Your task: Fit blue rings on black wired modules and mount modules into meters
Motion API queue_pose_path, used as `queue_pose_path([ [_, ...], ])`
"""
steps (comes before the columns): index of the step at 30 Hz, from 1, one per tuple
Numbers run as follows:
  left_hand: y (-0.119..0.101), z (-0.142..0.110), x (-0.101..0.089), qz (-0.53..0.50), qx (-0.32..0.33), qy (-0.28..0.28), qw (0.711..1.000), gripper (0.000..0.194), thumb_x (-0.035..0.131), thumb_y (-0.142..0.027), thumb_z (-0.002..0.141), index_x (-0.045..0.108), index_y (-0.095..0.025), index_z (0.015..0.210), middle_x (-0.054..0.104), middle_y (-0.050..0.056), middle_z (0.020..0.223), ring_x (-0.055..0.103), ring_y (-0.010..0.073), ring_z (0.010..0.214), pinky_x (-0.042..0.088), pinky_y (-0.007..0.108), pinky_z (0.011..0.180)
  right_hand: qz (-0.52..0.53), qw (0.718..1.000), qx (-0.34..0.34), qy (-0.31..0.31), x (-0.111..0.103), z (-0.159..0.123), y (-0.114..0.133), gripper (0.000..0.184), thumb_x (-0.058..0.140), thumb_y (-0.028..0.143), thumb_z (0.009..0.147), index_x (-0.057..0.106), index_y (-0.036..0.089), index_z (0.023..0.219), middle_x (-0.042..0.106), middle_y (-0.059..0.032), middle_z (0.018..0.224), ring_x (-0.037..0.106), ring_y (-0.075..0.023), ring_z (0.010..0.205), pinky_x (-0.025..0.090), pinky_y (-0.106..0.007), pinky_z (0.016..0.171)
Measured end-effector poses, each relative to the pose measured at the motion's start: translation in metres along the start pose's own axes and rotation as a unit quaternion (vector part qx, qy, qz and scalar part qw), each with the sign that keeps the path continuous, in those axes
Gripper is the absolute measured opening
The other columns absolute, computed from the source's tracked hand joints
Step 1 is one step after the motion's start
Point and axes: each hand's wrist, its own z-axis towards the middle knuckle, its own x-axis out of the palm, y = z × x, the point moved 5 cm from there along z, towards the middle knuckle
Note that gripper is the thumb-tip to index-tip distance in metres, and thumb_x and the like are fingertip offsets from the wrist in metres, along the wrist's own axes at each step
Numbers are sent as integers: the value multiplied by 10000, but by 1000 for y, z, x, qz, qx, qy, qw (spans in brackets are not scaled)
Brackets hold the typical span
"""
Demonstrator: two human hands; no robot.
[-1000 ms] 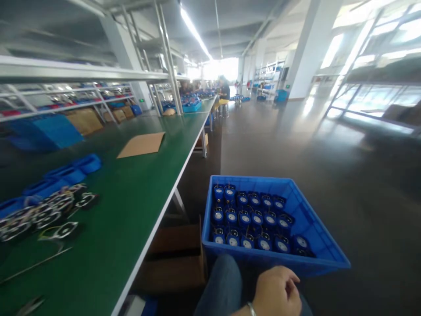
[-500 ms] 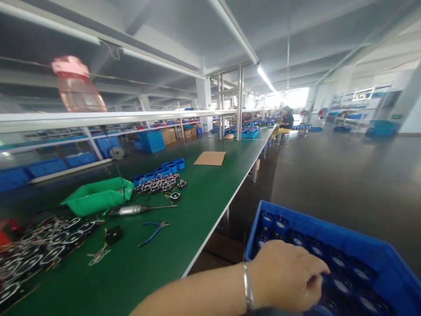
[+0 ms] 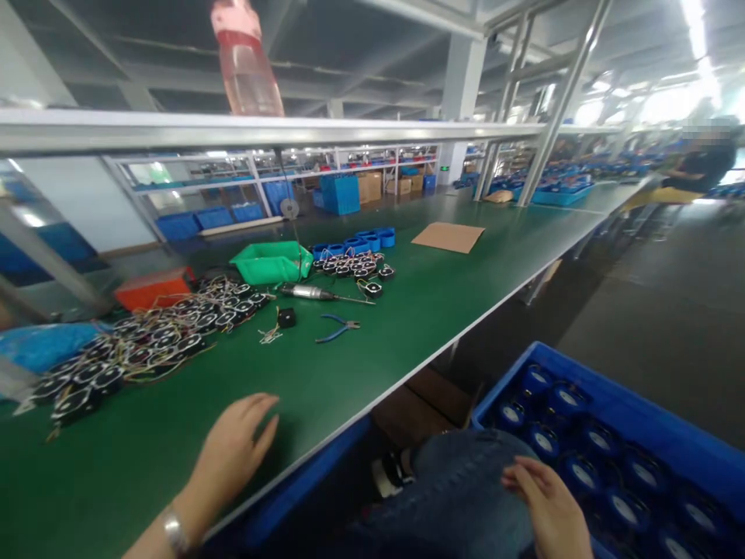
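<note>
My left hand (image 3: 236, 439), with a silver bracelet at the wrist, is over the near part of the green tabletop (image 3: 326, 380). Its fingers are stretched and apart, and nothing is in it. My right hand (image 3: 550, 505) is beside my knee at the near left side of a blue plastic bin (image 3: 634, 404). Its fingers are loosely bent, with no object seen between them. Several round blue parts with pale centres (image 3: 582, 470) fill the bin. Ahead of my left hand lie blue-handled pliers (image 3: 337, 330) and a small black motor with wires (image 3: 285, 317).
A silver electric screwdriver (image 3: 308, 292), a green tray (image 3: 271, 264) and blue rings (image 3: 355, 243) lie farther back. Wired black motors (image 3: 168, 326) are heaped left, near a red box (image 3: 154, 287). Cardboard (image 3: 448, 237) lies ahead. A pink bottle (image 3: 247, 70) stands overhead on the shelf. A person (image 3: 701, 163) sits far right.
My left hand has swung from over the blue bin back leftward above the table, its fingers now spread. My right hand has come into view. The camera has turned left and down.
</note>
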Motion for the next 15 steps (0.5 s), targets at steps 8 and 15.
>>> queue_pose_path([
  [8, 98, -37, 14, 13, -303, -30, 952, 258, 386, -299, 729, 568, -167, 855, 631, 72, 858, 578, 201, 772, 449, 300, 709, -50, 997, -26, 55, 47, -5, 31, 552, 577, 465, 475, 461, 99, 873, 566, -37, 661, 557, -125, 592, 467, -199, 588],
  [15, 107, -32, 17, 18, -333, -42, 942, 248, 370, -259, 744, 587, -162, 813, 646, 48, 797, 585, 166, 703, 437, 248, 659, -105, 988, 40, 102, 68, -7, 25, 664, 580, 496, 363, 448, 96, 875, 582, -75, 685, 575, -174, 639, 484, -224, 604],
])
